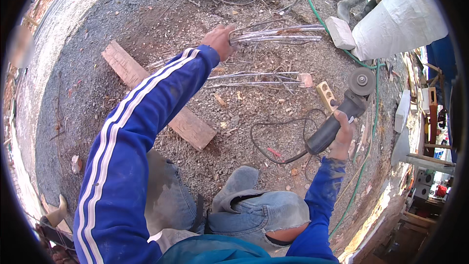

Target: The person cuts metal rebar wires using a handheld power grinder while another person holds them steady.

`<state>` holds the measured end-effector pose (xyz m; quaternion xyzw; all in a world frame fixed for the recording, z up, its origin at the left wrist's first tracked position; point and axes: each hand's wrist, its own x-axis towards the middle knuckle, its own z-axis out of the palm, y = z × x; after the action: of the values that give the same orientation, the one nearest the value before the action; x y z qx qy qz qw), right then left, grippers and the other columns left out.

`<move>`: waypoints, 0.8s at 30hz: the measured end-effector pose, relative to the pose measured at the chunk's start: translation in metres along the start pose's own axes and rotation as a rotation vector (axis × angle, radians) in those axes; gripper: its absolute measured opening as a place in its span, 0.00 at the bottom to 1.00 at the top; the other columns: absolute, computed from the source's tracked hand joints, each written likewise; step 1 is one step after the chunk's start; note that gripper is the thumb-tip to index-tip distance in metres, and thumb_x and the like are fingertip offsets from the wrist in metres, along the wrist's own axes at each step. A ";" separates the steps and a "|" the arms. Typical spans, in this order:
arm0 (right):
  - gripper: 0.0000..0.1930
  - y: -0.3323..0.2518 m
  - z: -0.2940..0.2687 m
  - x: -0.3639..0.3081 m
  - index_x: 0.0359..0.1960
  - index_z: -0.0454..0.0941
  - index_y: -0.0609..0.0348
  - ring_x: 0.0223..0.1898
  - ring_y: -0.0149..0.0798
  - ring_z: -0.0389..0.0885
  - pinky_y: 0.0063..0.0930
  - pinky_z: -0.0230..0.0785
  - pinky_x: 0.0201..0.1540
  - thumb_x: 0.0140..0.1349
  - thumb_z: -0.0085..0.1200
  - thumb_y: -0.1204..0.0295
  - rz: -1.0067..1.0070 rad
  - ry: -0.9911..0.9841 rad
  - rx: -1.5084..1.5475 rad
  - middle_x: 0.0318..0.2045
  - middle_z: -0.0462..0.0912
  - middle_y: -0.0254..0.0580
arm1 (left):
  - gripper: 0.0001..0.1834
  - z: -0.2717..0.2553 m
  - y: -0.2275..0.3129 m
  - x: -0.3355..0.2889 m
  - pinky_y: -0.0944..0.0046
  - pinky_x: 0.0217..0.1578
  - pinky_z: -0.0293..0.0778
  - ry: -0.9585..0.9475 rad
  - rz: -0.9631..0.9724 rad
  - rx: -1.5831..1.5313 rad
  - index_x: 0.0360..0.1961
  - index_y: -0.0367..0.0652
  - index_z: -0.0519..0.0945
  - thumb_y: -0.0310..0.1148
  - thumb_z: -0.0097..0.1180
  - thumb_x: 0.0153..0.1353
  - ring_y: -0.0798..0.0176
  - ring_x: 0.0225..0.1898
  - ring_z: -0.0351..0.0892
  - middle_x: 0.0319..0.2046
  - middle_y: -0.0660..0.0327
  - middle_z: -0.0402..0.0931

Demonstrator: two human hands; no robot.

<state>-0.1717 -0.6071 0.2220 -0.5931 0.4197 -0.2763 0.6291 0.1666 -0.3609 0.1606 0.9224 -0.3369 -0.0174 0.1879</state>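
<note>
My left hand [221, 40] reaches forward and grips one end of a bundle of thin metal rods [281, 33] lying on the gravel ground. My right hand [341, 134] holds a black angle grinder [342, 112] by its body, with the grey disc [362, 81] pointing away from me. The grinder's black cord [273, 151] loops over the ground below it. More thin rods [254, 79] lie on the gravel between the two hands. Both my sleeves are blue, the left one with white stripes.
A long wooden plank [156, 95] lies diagonally under my left arm. A yellow socket block [326, 95] sits by the grinder. A green hose [364, 63] runs along the right. White sacks [398, 22] and a pale stone block [340, 32] stand at upper right. My knees and shoe [239, 181] are below.
</note>
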 end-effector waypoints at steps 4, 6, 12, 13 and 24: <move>0.17 -0.006 -0.046 -0.026 0.39 0.75 0.64 0.22 0.37 0.79 0.29 0.75 0.24 0.52 0.63 0.67 -0.001 0.123 -0.034 0.26 0.78 0.42 | 0.49 0.048 0.069 0.028 0.46 0.64 0.62 -0.130 -0.015 0.129 0.68 0.45 0.62 0.43 0.75 0.47 0.47 0.66 0.65 0.63 0.52 0.67; 0.17 -0.006 -0.075 -0.030 0.39 0.75 0.64 0.21 0.37 0.78 0.30 0.75 0.24 0.52 0.63 0.66 -0.037 0.166 -0.066 0.25 0.78 0.42 | 0.50 0.046 0.077 0.026 0.48 0.64 0.63 -0.454 0.154 0.118 0.70 0.43 0.60 0.43 0.74 0.49 0.47 0.67 0.64 0.64 0.52 0.67; 0.18 -0.008 -0.054 -0.027 0.38 0.75 0.65 0.20 0.37 0.78 0.32 0.76 0.23 0.51 0.64 0.65 0.058 0.080 0.008 0.24 0.78 0.42 | 0.46 0.025 -0.012 -0.063 0.51 0.65 0.64 -0.797 0.283 -0.025 0.69 0.40 0.64 0.53 0.66 0.54 0.44 0.66 0.66 0.63 0.42 0.69; 0.18 -0.001 -0.048 -0.022 0.38 0.75 0.64 0.20 0.38 0.78 0.32 0.76 0.23 0.51 0.64 0.65 0.074 0.059 0.009 0.23 0.78 0.42 | 0.49 0.011 0.007 -0.086 0.52 0.66 0.63 -0.795 0.284 -0.115 0.70 0.38 0.62 0.59 0.64 0.55 0.43 0.66 0.65 0.64 0.40 0.67; 0.18 0.055 0.111 -0.037 0.37 0.74 0.60 0.24 0.36 0.78 0.27 0.74 0.29 0.53 0.63 0.60 0.360 -0.392 0.132 0.26 0.76 0.40 | 0.43 0.024 0.122 -0.180 0.60 0.50 0.74 -0.714 0.185 -1.213 0.54 0.40 0.75 0.54 0.78 0.41 0.56 0.49 0.80 0.45 0.54 0.81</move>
<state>-0.1031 -0.5113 0.1696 -0.5086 0.3697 -0.0666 0.7747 -0.0512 -0.3419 0.1649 0.5606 -0.3859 -0.4873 0.5471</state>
